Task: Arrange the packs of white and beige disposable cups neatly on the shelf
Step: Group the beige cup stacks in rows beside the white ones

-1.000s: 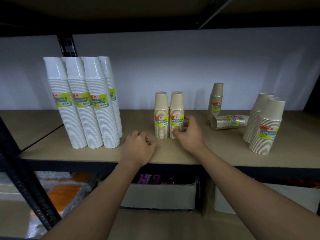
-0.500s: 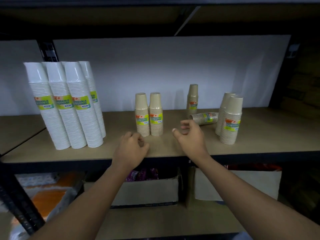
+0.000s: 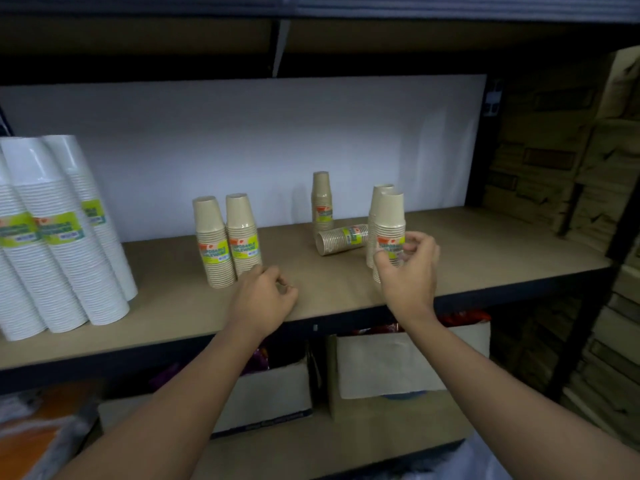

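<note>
**Condition.** The right hand (image 3: pixel 408 271), right of frame centre, has its thumb and fingers curled about the label band of the front beige pack (image 3: pixel 389 216). Whether they are clamped firmly on it cannot be told. That pack stands upright near the front edge of the shelf (image 3: pixel 329 289), just in front of a second beige pack (image 3: pixel 373 209). The left hand (image 3: pixel 265 296) rests on the shelf board at lower centre with its fingers loosely curled, holding nothing, just beside the base of the beige pair (image 3: pixel 225 242).

**Hazards.**
- A lift or slide with an incomplete grip could tip the front pack. These packs are tall and narrow (likely light and easily toppled).
- Drawing the front pack away could drag the second pack over, since the two appear to stand against each other.
- The lying beige pack (image 3: pixel 341 240), on its side at centre, may roll if nudged. It lies near the upright rear pack (image 3: pixel 321 199).
- Carrying the pack toward the beige pair brings it close to the left hand. A bump there could upset the two packs of the pair.
- The white packs (image 3: pixel 62 244) at the left of the frame stand well apart from the hands and appear to be at low risk.
</note>
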Demonstrator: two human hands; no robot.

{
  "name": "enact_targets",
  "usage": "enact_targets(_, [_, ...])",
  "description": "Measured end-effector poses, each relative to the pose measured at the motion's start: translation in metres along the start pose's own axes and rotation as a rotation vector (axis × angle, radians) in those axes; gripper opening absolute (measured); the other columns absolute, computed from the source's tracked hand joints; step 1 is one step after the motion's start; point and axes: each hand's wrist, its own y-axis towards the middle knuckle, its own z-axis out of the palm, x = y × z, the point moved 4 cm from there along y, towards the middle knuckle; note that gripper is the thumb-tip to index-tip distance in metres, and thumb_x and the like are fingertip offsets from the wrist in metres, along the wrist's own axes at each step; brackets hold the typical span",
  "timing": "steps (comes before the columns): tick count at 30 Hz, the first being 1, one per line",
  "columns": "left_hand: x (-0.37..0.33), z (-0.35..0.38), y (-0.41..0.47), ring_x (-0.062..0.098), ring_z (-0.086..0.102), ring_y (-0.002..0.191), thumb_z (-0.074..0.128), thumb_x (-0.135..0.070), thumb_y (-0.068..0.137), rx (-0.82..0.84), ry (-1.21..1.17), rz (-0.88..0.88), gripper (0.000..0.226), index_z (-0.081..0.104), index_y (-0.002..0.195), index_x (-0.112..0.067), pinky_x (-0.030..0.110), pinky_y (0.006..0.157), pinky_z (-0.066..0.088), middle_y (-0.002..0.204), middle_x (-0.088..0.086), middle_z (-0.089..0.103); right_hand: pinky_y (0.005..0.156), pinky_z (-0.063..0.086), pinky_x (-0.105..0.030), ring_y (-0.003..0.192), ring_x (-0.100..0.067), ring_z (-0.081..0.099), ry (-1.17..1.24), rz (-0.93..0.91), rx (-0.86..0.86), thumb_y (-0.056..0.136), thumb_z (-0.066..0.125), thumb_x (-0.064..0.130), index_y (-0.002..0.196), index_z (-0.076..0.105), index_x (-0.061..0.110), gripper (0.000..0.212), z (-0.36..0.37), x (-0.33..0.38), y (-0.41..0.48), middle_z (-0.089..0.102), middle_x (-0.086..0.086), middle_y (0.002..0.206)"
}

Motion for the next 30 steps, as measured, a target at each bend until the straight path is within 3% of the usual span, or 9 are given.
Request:
enact_targets(3, [-0.002,0.009,0.002,0.029,0.057,0.095,0.064,-0.032,0.078,0.022,0.009,0.006,0.012,0.063,0.078,-0.021,0.038,0.084,0.048,0.091,0.003,0.058,0.098,0.046,-0.041,0.116,-0.021,0.052,-0.054,0.055,0.069,0.077,0.077,0.028,0.136,0.041,0.014,0.07,0.001,-0.011,0.011,0.046,-0.005,0.129])
enact_targets(6, [-0.001,0.013,0.002,0.029,0.054,0.098,0.063,-0.034,0.079,0.011,0.021,-0.003,0.015,0.065,0.079,-0.019,0.039,0.086,0.047,0.09,0.002,0.057,0.094,0.049,-0.038,0.115,-0.018,0.055,-0.067,0.085,0.152,0.077,0.079,0.029,0.141,0.036,0.014,0.078,0.008,-0.02,0.016,0.048,-0.005,0.133])
enact_targets(12, [0.001,0.011,0.001,0.028,0.055,0.096,0.061,-0.033,0.079,0.023,-0.006,0.015,0.013,0.064,0.077,-0.02,0.041,0.087,0.048,0.088,0.001,0.056,0.078,0.043,-0.029,0.102,-0.015,0.058,-0.078,0.121,0.193,0.078,0.08,0.028,0.127,0.046,0.019,0.06,0.014,-0.018,0.017,0.052,0.0,0.122])
enact_targets(23, [0.044,-0.03,-0.016,0.023,0.053,0.094,0.064,-0.028,0.08,-0.048,-0.001,-0.037,0.009,0.063,0.077,-0.021,0.035,0.082,0.046,0.087,-0.003,0.055,0.083,0.044,-0.029,0.104,-0.017,0.059,-0.018,0.001,0.279,0.074,0.08,0.031,0.124,0.05,0.019,0.06,0.074,0.021,-0.019,0.055,-0.001,0.121])
enact_targets(30, [0.088,-0.063,-0.017,0.028,0.053,0.095,0.064,-0.032,0.084,-0.083,0.12,-0.122,0.016,0.063,0.078,-0.016,0.032,0.078,0.04,0.085,0.0,0.051,0.085,0.044,-0.03,0.11,-0.023,0.057,-0.033,-0.012,0.363,0.076,0.08,0.032,0.128,0.048,0.012,0.064,0.122,0.039,-0.028,0.054,-0.009,0.126])
